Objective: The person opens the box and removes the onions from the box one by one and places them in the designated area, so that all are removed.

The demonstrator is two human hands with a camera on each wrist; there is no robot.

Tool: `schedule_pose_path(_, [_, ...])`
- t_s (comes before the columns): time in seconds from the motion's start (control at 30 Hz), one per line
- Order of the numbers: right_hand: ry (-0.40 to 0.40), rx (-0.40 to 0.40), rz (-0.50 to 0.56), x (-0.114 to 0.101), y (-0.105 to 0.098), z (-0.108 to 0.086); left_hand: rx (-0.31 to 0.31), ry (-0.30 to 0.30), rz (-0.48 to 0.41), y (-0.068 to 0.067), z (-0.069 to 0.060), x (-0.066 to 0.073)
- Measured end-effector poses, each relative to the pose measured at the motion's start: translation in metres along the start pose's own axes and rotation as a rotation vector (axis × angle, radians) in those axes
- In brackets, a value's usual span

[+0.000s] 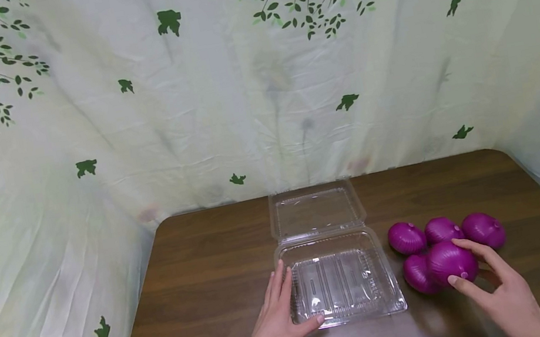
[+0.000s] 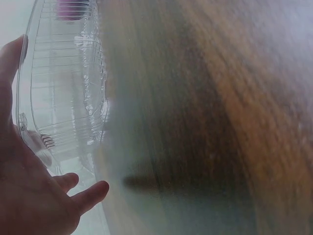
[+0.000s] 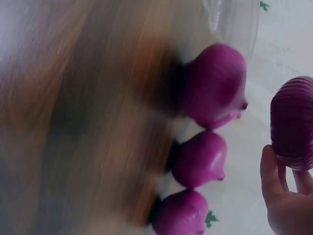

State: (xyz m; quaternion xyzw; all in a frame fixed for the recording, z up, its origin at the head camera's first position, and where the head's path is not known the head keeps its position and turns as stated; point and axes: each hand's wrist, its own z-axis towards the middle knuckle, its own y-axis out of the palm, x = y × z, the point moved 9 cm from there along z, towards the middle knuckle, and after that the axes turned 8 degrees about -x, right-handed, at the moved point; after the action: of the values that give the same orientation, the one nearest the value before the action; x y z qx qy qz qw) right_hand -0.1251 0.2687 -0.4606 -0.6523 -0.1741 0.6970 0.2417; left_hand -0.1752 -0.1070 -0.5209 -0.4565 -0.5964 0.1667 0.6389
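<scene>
My right hand point(image 1: 505, 290) grips a purple onion point(image 1: 452, 262) between thumb and fingers. The right wrist view shows this held onion point(image 3: 294, 125) raised off the table. Several more onions, among them one at the back right point(image 1: 483, 230) and one just left of the held one point(image 1: 418, 273), sit close together on the table. A clear plastic clamshell box point(image 1: 395, 290) lies with its lid point(image 1: 317, 211) folded back, to the left of the onions. With fingers extended along the box's left side and thumb at its front rim, my left hand point(image 1: 275, 328) touches it.
The brown wooden table point(image 1: 204, 287) has rounded far corners. A pale cloth point(image 1: 215, 94) printed with leaves and birds hangs behind it and along both sides. The lid's far edge lies close to that cloth.
</scene>
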Motion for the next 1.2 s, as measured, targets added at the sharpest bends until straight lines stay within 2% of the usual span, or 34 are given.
schedule_pose_path(0.3, [0.050, -0.082, -0.026, 0.029, -0.012, 0.003, 0.003, 0.002, 0.011, 0.000, -0.001, 0.001])
schedule_pose_path(0.4, [0.102, -0.114, -0.043, 0.041, -0.014, 0.003, 0.002, 0.003, 0.003, -0.001, -0.001, 0.002])
schedule_pose_path(0.67, [0.133, -0.110, -0.121, 0.060, -0.019, 0.006, -0.006, -0.009, 0.002, -0.001, -0.002, 0.001])
schedule_pose_path(0.73, [0.157, -0.143, -0.145, 0.065, -0.017, 0.007, -0.005, -0.008, 0.006, -0.001, -0.002, 0.001])
schedule_pose_path(0.93, [0.269, -0.306, -0.206, 0.084, -0.007, 0.012, 0.006, 0.001, 0.020, 0.000, -0.002, 0.001])
schedule_pose_path(1.2, [0.275, -0.339, -0.187, 0.091, 0.001, 0.015, 0.010, 0.012, 0.022, 0.000, -0.002, 0.001])
